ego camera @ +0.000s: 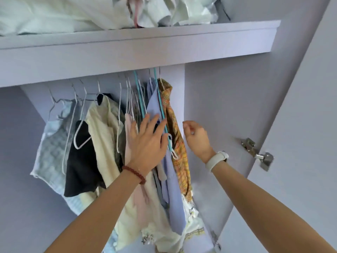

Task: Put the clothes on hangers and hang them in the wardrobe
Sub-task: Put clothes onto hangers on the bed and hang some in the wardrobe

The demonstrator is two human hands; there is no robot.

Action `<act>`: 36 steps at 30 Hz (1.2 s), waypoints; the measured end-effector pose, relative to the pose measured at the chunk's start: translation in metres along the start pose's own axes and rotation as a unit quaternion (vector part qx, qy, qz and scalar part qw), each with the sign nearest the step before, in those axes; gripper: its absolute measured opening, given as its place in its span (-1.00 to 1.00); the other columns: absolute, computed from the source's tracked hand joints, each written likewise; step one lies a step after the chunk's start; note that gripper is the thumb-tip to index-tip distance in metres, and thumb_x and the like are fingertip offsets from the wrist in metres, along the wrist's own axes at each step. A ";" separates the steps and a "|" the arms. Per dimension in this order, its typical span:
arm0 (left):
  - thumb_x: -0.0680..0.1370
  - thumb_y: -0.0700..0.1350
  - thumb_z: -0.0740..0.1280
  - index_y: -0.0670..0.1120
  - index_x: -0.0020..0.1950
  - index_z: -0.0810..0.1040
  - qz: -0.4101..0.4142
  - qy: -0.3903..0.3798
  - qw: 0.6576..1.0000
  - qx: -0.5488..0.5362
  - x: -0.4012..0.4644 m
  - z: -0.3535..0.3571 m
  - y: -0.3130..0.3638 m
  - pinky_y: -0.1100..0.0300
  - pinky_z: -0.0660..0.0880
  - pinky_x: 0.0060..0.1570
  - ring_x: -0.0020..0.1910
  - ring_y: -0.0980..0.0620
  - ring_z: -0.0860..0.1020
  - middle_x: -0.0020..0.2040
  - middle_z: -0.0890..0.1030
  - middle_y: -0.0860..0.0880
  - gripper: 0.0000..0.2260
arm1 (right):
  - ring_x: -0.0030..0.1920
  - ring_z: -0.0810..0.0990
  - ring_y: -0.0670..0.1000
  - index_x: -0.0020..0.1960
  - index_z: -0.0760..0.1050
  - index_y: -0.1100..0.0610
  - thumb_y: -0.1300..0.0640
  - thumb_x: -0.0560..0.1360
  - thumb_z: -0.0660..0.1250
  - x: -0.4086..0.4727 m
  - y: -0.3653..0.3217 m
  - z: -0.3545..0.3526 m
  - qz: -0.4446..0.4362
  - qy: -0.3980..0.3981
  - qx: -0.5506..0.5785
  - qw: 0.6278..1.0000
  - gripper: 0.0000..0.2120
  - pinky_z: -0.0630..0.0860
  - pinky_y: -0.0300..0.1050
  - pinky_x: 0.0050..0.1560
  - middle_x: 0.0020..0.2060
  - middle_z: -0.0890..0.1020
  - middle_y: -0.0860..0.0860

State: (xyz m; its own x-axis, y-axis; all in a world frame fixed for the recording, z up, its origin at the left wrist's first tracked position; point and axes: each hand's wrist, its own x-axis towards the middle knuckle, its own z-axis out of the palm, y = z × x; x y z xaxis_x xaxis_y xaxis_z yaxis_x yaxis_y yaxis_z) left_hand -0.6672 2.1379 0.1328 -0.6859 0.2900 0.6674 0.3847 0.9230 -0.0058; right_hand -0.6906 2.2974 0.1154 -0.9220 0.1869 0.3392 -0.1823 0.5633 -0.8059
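Pressing flat with fingers spread, our left hand [145, 141] holds the hung clothes [107, 136] aside; our right hand [196, 137], loosely curled and empty, should steady the plaid shirt [175, 136].

We see an orange plaid shirt [175, 136] beside a plain pale blue shirt [171, 198]. Further left hang a cream top [104, 143] and a black top [82, 170]. Our hanger [161, 110] is teal.
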 end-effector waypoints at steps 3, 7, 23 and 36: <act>0.54 0.04 0.18 -0.07 0.24 0.53 -0.004 -0.008 0.999 0.049 0.003 0.017 0.003 -0.17 0.23 0.32 0.34 -0.08 0.39 0.28 0.52 -0.05 -0.65 | -0.05 0.52 0.03 0.17 0.48 0.14 0.01 0.54 0.20 0.031 0.003 0.012 -0.002 -0.026 0.016 1.000 -0.71 0.40 -0.16 -0.04 -0.02 0.53 0.05; 0.54 0.03 0.16 -0.05 0.23 0.55 -0.008 0.005 0.998 0.068 -0.003 0.027 -0.003 -0.14 0.26 0.31 0.32 -0.08 0.42 0.27 0.53 -0.06 -0.65 | 0.11 0.48 0.13 0.36 0.28 0.14 0.06 0.52 0.24 0.062 0.002 0.024 -0.024 -0.081 -0.033 0.996 -0.55 0.46 0.03 0.14 0.11 0.44 0.11; 0.54 0.02 0.13 -0.03 0.24 0.54 -0.032 0.005 0.995 0.092 -0.009 0.028 -0.011 -0.08 0.30 0.31 0.32 -0.06 0.42 0.22 0.55 -0.11 -0.65 | 0.00 0.53 0.15 0.29 0.31 0.26 0.15 0.52 0.11 0.122 -0.039 0.024 0.134 -0.101 0.083 0.982 -0.62 0.49 0.06 0.13 0.00 0.55 0.13; 0.52 -0.04 0.14 -0.05 0.22 0.56 -0.029 0.003 0.996 0.088 -0.012 0.025 -0.021 -0.08 0.33 0.29 0.31 -0.06 0.44 0.20 0.56 -0.11 -0.66 | 0.05 0.52 0.31 0.32 0.31 0.12 0.10 0.58 0.09 0.124 -0.037 -0.005 0.018 0.120 -0.016 0.992 -0.67 0.42 0.02 -0.09 0.09 0.57 0.23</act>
State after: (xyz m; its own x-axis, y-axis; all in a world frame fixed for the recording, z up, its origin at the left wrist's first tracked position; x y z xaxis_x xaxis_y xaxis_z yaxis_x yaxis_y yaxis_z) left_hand -0.6825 2.1213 0.1062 -0.7002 0.2342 0.6745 0.2297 0.9683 -0.0977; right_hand -0.7965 2.3034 0.1897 -0.8186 0.3924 0.4194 -0.1357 0.5773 -0.8052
